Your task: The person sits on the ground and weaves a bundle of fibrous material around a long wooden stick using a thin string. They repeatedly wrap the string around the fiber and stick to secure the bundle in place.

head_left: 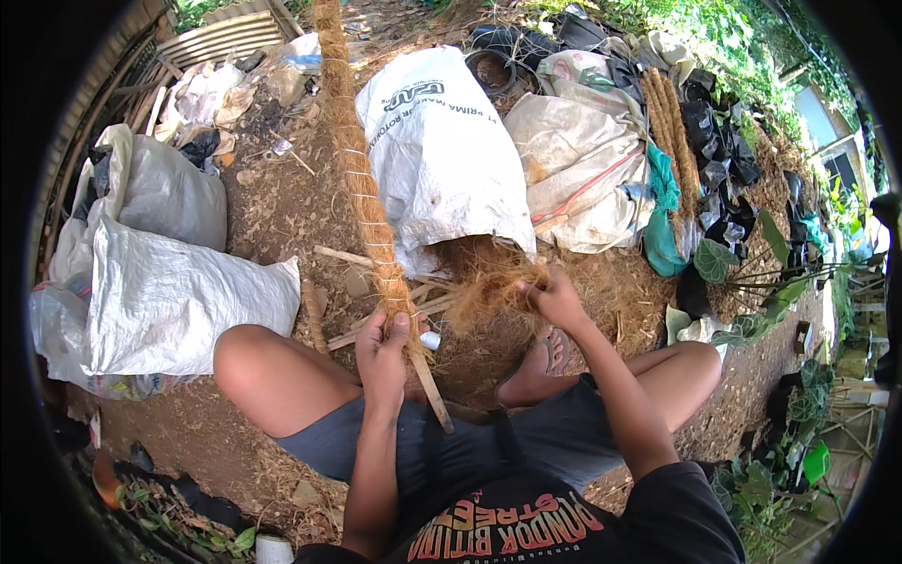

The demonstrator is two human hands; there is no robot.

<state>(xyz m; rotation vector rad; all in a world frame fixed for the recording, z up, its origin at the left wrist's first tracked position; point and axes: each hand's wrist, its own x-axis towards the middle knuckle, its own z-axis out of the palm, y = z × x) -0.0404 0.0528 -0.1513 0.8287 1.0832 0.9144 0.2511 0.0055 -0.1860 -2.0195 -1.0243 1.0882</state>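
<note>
A long pole wrapped in brown coconut fibre (357, 169), bound round with thin pale string, slants up from my lap past the top edge. My left hand (383, 355) is closed round its lower part, just above the bare wooden stick end (431, 393). By those fingers sits a small white roll-like thing (430, 340), partly hidden. My right hand (556, 299) pinches a tuft of loose coconut fibre (493, 284) at the mouth of a white woven sack (446, 160). More fibre spills out of that sack onto the ground.
Stuffed white sacks (193, 301) lie at the left. A beige sack (587, 164) rests right of the fibre sack, with finished fibre poles (672, 141) beyond. Thin wooden sticks (437, 305) lie before me. Black plastic bags (719, 141) and leafy plants (752, 324) line the right side.
</note>
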